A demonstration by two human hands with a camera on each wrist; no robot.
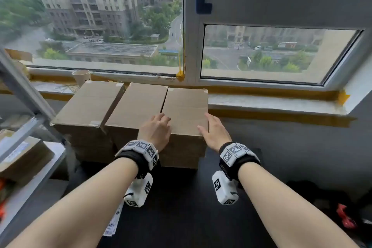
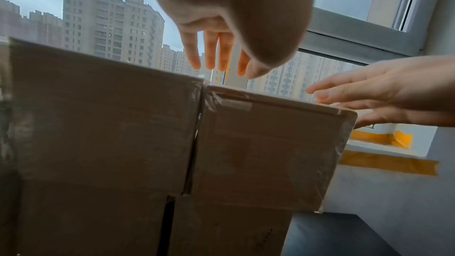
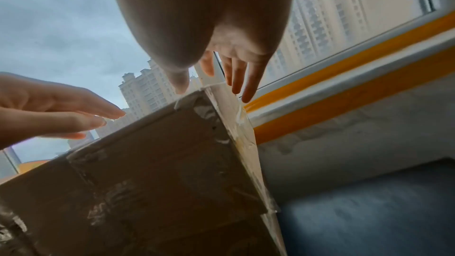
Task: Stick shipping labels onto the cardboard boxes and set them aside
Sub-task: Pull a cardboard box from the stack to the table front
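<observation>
Our left hand (image 1: 156, 131) and right hand (image 1: 214, 132) hover with straight, spread fingers, holding nothing, either side of the rightmost plain brown taped cardboard box (image 1: 186, 110) directly between them, atop the stack.

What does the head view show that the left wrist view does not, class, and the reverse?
Only the head view shows the paper cup on the sill, the leftmost box and the printed label sheet on the dark table. Only the left wrist view shows the clear tape on the right-hand box's front face and the lower boxes beneath. Both show the left hand, the right hand, both open, and the right-hand box.
</observation>
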